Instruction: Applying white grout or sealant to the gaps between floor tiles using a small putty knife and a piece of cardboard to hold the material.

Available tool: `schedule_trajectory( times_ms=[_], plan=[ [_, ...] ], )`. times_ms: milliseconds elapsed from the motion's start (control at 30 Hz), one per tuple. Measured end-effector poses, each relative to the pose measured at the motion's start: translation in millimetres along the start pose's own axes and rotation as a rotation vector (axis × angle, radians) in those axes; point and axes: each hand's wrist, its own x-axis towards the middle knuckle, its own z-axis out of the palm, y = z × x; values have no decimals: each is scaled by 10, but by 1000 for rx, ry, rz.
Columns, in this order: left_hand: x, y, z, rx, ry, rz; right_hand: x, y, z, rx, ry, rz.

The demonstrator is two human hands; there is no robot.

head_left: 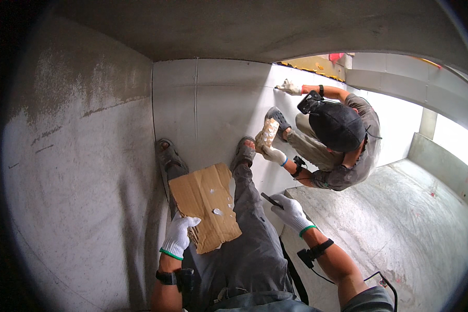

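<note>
Beside grey walling (83,182), left fingers (192,221) pinch cardboard (205,195) by its edge, right fingers (284,209) a dark tool (270,199).

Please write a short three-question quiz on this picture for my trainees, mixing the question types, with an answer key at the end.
1. Multiple choice: What does the camera wearer's left hand hold?
A) a metal bucket
B) a piece of brown cardboard
C) a coil of rope

2. True or false: The wearer's right hand, which holds a thin dark object, is ungloved.

3. Short answer: On which side of the cardboard, as seen in the picture, does the co-worker crouch?

Key:
1. B
2. False; it wears a white glove.
3. Right
</note>
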Motion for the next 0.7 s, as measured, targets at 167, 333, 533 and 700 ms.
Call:
schedule_trajectory(
  times_ms=[167, 333, 533, 700],
  plan=[
    [32, -54, -44, -44, -17, 4, 9, -75, -39, 9, -18, 44],
    [66, -137, -101, -39, -25, 15, 1, -60, -40, -7, -13, 31],
    [52, -137, -50, -49, -51, 50, -4, -35, -19, 13, -24, 44],
    [-131, 102, 160, -105, -57, 10, -10, 6, 5, 0, -14, 20]
  ],
)
